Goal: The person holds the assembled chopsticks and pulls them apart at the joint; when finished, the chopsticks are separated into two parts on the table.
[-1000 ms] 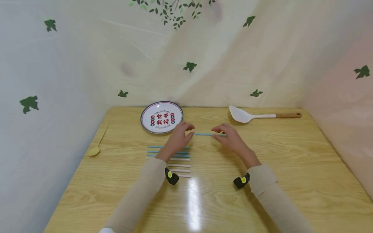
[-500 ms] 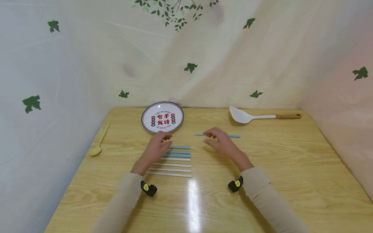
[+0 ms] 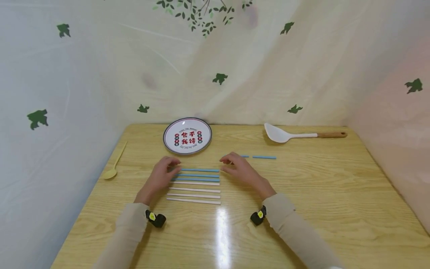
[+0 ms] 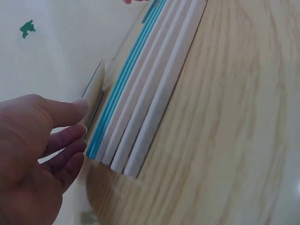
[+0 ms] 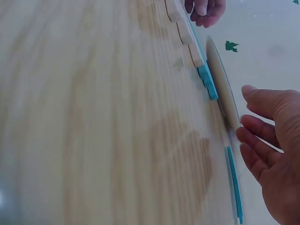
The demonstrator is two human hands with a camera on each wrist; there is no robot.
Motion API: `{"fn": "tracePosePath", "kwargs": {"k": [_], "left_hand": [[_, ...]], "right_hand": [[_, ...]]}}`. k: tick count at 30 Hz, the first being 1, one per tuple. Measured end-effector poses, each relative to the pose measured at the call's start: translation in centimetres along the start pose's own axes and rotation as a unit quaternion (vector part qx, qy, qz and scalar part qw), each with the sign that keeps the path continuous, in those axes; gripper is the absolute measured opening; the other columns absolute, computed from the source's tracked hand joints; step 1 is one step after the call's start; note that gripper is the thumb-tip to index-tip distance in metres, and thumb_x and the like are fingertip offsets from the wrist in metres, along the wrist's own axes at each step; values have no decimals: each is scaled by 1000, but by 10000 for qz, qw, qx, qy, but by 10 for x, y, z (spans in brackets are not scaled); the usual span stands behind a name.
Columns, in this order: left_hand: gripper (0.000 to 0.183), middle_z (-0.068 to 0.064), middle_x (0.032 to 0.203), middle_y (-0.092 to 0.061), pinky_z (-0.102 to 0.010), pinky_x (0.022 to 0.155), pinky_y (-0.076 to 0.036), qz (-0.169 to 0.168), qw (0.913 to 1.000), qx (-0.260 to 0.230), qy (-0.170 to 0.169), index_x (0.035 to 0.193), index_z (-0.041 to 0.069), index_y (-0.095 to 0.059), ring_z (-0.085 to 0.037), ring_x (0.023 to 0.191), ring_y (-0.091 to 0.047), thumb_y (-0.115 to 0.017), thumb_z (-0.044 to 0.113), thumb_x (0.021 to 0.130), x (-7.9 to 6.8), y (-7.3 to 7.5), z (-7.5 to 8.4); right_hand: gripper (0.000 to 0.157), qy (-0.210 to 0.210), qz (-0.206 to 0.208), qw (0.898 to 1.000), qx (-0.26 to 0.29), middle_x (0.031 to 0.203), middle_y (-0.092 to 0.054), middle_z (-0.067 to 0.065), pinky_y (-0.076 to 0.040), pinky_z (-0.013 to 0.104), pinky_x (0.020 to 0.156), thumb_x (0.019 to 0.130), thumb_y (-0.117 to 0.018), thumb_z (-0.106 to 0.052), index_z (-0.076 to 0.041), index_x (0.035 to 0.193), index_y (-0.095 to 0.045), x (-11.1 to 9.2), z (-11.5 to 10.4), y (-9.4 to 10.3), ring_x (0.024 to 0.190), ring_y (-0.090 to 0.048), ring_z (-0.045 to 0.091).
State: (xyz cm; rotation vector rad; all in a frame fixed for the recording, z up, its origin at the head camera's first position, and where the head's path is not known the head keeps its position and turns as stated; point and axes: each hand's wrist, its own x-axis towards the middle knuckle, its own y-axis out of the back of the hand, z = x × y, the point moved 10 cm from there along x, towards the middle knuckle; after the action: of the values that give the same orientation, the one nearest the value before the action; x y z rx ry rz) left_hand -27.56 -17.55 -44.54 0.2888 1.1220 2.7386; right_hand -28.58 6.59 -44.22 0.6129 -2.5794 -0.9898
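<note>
We see that the left hand (image 3: pixel 162 173) and the right hand (image 3: pixel 242 170) have shifted from the lone stick (image 3: pixel 264 157), which lies to the plate's right, to either end of the row on the near side of the plate (image 3: pixel 187 136). There the blue sticks (image 3: pixel 201 176) lie closest to the plate and the pale sticks (image 3: pixel 201 190) farther from it. In each hand we find thumb and fingers apart, gripping nothing, though we can't quite tell whether the left one touches the blue ends. We judge that the work now centres on the row before the plate, with the lone stick left outside it
</note>
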Motion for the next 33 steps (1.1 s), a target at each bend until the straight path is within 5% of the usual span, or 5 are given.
{"fn": "tracePosePath", "kwargs": {"k": [11, 23, 33], "left_hand": [[14, -11, 100, -61, -40, 85, -49, -289, 9992, 279, -8, 101, 3, -67, -23, 93, -58, -67, 9, 89, 7, -8, -8], [4, -8, 97, -56, -38, 84, -47, -599, 9966, 429, 372, 90, 7, -67, -21, 90, -54, -64, 10, 91, 12, -12, -10], [5, -8, 94, -62, -38, 82, -47, -479, 9985, 226, 106, 93, 5, -64, -20, 88, -56, -63, 10, 92, 12, -4, 2]], "right_hand": [[24, -182, -159, 9997, 42, 104, -60, 1, -47, 33, 90, 92, -64, -24, -10, 112, -65, 8, 2, -24, 97, -55, 14], [8, -119, -198, 9989, -409, 97, -57, -1, -48, 30, 83, 92, -65, -20, -14, 95, -68, 13, 4, -28, 91, -53, 12], [8, -312, -61, 9994, -145, 96, -63, -5, -48, 32, 85, 94, -62, -23, -16, 96, -67, 9, 3, -21, 91, -56, 11]]}}
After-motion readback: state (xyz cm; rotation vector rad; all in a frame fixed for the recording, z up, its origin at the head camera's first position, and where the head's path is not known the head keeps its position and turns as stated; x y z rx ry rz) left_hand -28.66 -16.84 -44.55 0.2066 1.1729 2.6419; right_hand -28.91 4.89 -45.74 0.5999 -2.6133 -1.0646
